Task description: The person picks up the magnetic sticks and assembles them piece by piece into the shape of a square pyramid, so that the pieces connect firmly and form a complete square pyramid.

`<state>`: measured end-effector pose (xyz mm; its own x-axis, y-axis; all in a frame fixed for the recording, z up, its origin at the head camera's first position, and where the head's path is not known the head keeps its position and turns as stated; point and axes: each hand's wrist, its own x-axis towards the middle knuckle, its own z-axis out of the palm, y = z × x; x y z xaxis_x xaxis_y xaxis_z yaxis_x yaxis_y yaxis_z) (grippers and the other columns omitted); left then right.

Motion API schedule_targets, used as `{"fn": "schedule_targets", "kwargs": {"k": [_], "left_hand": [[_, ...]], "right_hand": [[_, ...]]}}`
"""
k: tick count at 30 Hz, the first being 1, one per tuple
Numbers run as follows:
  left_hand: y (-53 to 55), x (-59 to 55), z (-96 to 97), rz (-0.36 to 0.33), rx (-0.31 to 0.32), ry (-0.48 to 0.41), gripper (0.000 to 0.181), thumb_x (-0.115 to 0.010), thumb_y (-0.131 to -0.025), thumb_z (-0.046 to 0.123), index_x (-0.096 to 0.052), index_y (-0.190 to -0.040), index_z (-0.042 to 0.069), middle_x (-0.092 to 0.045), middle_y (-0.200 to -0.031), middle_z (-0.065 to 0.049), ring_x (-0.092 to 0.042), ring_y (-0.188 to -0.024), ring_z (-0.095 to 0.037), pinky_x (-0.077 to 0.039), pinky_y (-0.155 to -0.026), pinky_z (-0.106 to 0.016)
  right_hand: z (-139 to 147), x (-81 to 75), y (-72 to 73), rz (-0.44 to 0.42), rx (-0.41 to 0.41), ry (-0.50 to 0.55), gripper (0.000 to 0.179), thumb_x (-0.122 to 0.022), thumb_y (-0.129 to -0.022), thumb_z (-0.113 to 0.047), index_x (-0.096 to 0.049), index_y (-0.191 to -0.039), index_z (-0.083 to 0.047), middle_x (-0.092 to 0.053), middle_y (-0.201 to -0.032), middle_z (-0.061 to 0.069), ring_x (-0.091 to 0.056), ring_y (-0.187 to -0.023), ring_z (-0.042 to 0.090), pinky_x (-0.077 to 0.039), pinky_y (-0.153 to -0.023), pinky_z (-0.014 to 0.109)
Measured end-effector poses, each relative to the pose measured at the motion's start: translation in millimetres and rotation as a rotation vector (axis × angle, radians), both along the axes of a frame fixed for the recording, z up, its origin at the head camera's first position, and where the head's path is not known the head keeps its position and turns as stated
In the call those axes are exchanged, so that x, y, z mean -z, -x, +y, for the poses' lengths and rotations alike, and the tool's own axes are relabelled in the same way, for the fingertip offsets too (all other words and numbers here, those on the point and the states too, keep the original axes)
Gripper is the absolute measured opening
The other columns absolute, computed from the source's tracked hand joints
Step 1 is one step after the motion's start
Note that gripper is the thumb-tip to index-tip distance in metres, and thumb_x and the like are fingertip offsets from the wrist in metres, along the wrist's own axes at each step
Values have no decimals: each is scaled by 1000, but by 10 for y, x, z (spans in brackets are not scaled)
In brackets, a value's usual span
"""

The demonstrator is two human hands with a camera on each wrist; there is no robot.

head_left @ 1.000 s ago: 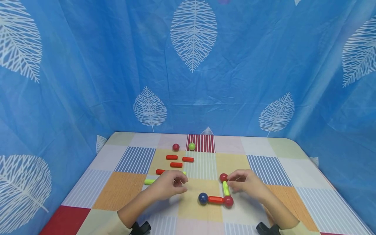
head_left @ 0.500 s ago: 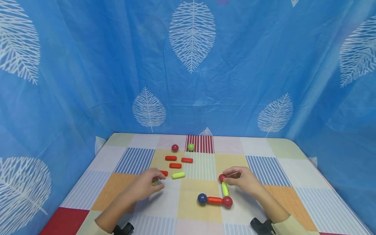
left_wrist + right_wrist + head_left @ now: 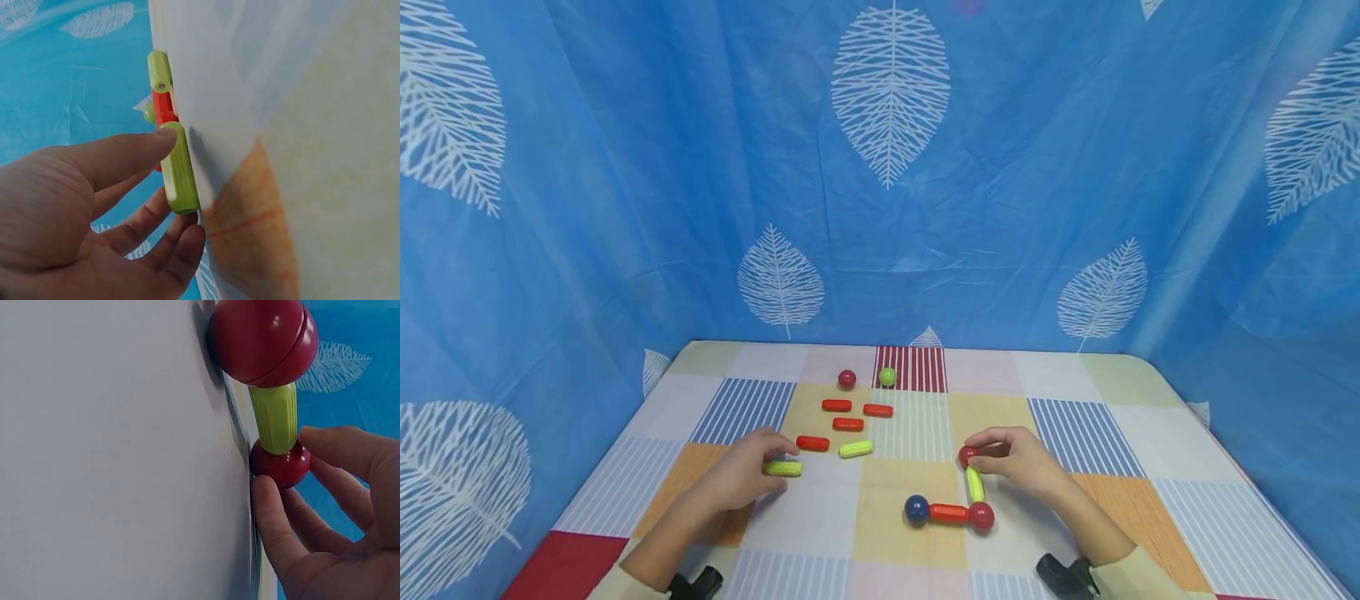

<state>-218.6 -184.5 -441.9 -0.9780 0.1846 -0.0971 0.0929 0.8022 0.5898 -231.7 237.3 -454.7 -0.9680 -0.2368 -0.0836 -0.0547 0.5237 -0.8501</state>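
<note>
My left hand [image 3: 741, 468] is spread around a yellow-green rod [image 3: 783, 468] lying on the table. In the left wrist view its thumb overlaps the rod's end [image 3: 178, 169], while the other fingers lie around the far and lower side; a firm grip is not visible. My right hand [image 3: 1018, 462] holds a red ball [image 3: 967, 456] between thumb and fingers. That ball [image 3: 281, 465] meets one end of another yellow-green rod [image 3: 974, 483], whose other end meets a second red ball [image 3: 981, 517]. From there a red rod [image 3: 949, 513] runs to a dark blue ball [image 3: 917, 509].
Left of centre lie several red rods, one [image 3: 812, 443] close to my left fingers, and a loose yellow-green rod [image 3: 856, 449]. Farther back are a red ball [image 3: 847, 379] and a green ball [image 3: 887, 377]. A patchwork cloth [image 3: 910, 554] covers the table; a blue curtain [image 3: 1000, 208] surrounds it.
My left hand has moved left from near the middle to the yellow-green rod. My right hand has shifted slightly onto the red ball at the upper end of the joined pieces.
</note>
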Motion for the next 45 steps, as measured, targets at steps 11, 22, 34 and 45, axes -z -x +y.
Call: {"fn": "schedule_targets", "kwargs": {"k": [11, 22, 34, 45], "left_hand": [[33, 22, -65, -31, 28, -69, 31, -80, -81, -7, -74, -96, 19, -68, -95, 5, -58, -89, -15, -57, -91, -41], [57, 41, -95, -24, 77, -77, 28, -78, -82, -6, -75, -96, 18, -68, -95, 4, -57, -87, -16, -56, -86, -37], [92, 27, -58, -53, 113, -90, 27, -83, -81, 2, -76, -100, 20, -67, -94, 5, -57, -87, -16, -55, -83, -31], [148, 6, 86, -55, 248, -191, 27, -84, -82, 6, -75, -105, 18, -63, -91, 2, -55, -88, -18, -49, -72, -23]], "right_hand": [[-10, -14, 2, -1, -8, -11, 30, -81, -86, -14, -76, -116, -8, -73, -119, 13, -69, -103, 24, -60, -84, 39], [1, -29, 11, -8, -30, -19, 32, -81, -87, -14, -75, -117, -7, -73, -119, 13, -69, -103, 24, -60, -83, 38], [9, -43, 36, -3, -17, -35, 29, -82, -86, -16, -76, -114, -9, -74, -116, 11, -68, -101, 22, -59, -80, 32], [20, -44, 52, -11, -35, -22, 29, -81, -87, -16, -76, -114, -10, -74, -116, 10, -67, -99, 21, -58, -80, 31]]}}
